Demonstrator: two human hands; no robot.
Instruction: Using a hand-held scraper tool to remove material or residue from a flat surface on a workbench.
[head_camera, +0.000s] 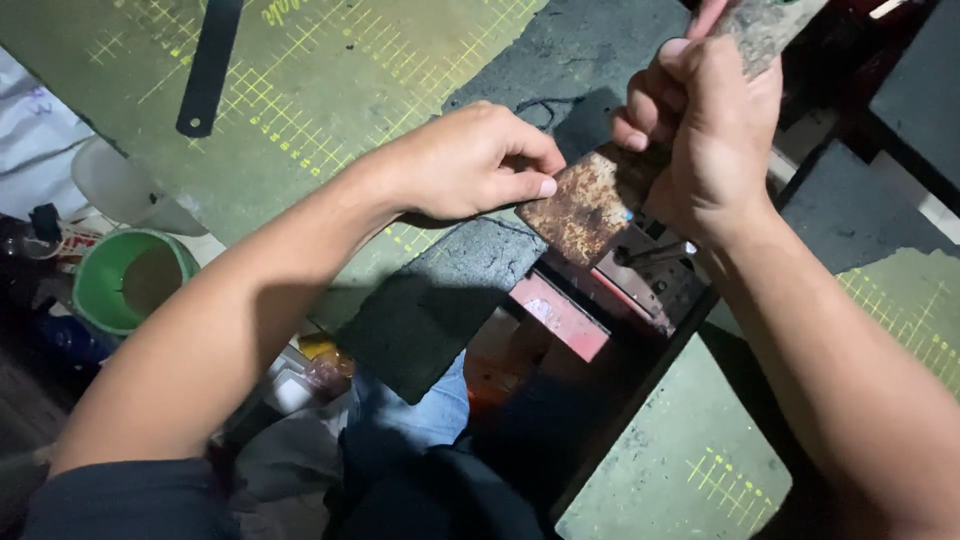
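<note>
The rusty metal plate (588, 205) sits just right of frame centre, its long axis running from lower left to upper right; the left hand (470, 160) pinches its left edge between thumb and forefinger, while the right hand (715, 130) wraps tightly around a worn grey handle (765, 25) directly above it; beneath lie a red-painted press block (560, 315) and a scuffed green cutting mat (310, 90).

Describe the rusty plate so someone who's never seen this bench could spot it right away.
Start at the green cutting mat with yellow grid lines, then move to the red vise at the bench edge. The rusty plate sits above it, pinched between the left hand and right hand. It alone is flat, brown and rust-speckled.
</note>
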